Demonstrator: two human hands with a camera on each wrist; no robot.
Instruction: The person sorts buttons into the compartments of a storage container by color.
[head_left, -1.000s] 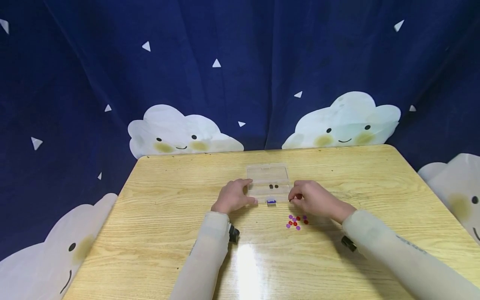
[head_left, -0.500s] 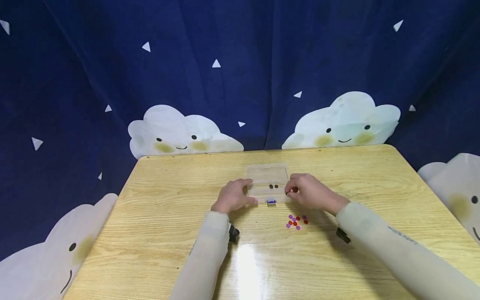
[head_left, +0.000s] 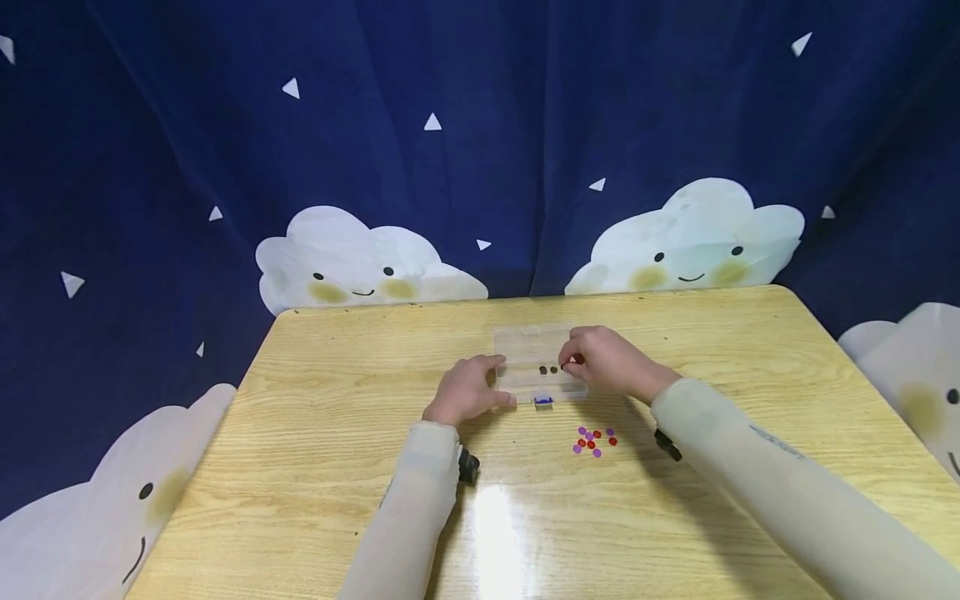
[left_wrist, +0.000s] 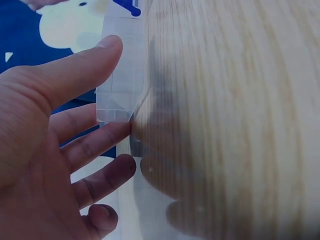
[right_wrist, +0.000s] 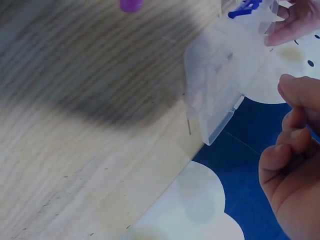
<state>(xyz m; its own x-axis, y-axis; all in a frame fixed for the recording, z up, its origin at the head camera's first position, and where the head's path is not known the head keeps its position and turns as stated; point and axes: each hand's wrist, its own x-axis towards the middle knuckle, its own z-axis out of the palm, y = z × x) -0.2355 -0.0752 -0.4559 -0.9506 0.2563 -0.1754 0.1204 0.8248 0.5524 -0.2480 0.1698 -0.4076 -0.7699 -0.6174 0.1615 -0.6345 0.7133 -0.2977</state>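
A clear plastic box (head_left: 525, 388) lies on the table with its lid (head_left: 529, 343) folded back and a blue latch (head_left: 543, 401) at the front. My left hand (head_left: 468, 390) holds its left end; in the left wrist view the thumb (left_wrist: 102, 57) lies across the front wall and fingers reach round the end. Inside sit two small dark round pieces (head_left: 548, 370). Over the right part of the box, my right hand (head_left: 611, 360) pinches another small dark piece (head_left: 562, 367) between thumb and fingertips. The right wrist view hides this piece behind the fingers.
Several small red and purple round pieces (head_left: 591, 444) lie loose on the wooden table (head_left: 360, 467), in front of the box and to its right. A dark blue curtain (head_left: 480, 150) with white clouds hangs behind the table's far edge.
My right hand has moved left and away from me, from the box's front right corner to over its inside, with the dark piece in its fingertips. The left hand stays put.
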